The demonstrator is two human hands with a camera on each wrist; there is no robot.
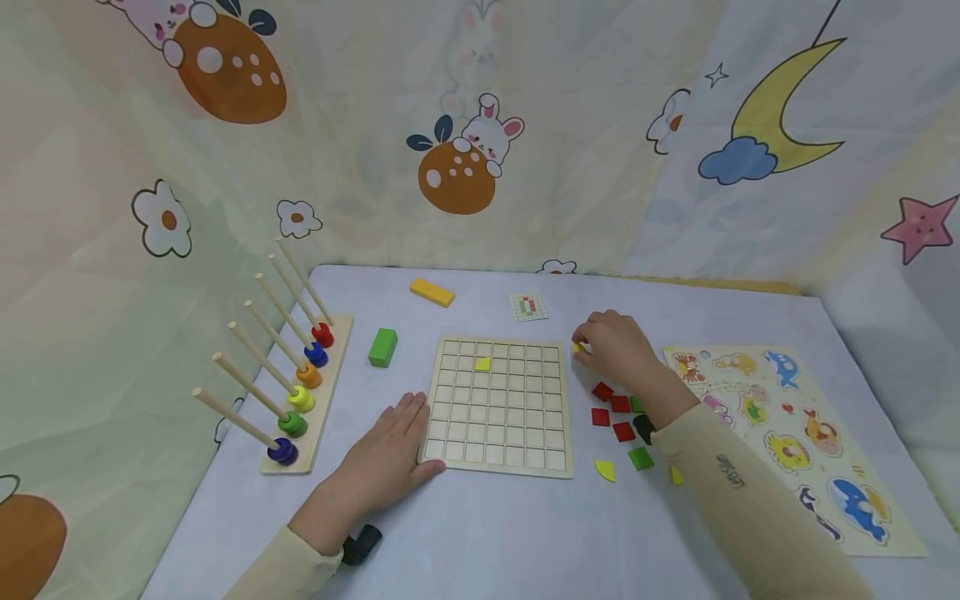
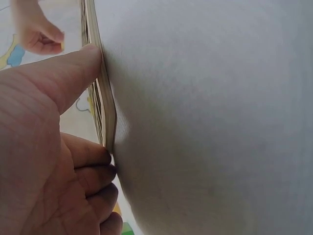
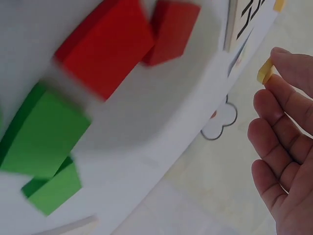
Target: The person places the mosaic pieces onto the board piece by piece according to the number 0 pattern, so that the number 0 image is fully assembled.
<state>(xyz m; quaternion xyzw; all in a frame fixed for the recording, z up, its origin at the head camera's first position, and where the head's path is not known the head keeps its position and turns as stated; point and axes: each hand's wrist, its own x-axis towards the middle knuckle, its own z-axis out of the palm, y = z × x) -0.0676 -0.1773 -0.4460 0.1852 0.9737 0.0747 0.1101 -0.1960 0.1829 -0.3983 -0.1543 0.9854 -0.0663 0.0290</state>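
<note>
The right hand pinched a small yellow tile in its fingertips, just past the right edge of the grid board — the board lay flat on the counter. The left hand lay open, fingers straight, pressing the board's left edge. The tile looked thin, so it could maybe slip out, or the sleeve could bump the red tiles.
</note>
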